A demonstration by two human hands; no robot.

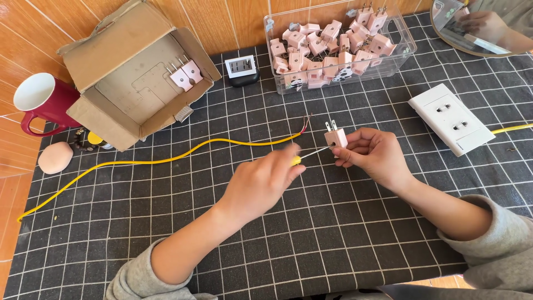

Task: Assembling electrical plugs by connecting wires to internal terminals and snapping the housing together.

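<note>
Pink two-pin plug (335, 136), near the mat's (311, 233) middle, is pinched steady by the right hand (375, 155) while the yellow-handled screwdriver (312, 153), gripped in the left hand (261, 180), is best kept square to its screw.

1. Pink plug (335, 136): a small, boxy plastic body with 2 metal prongs pointing up and slightly away, held upright just above the surface near its middle.
2. Screwdriver (311, 153): a thin metal shaft with a yellow handle end, lying nearly level, its tip touching the plug's lower left side.
</note>
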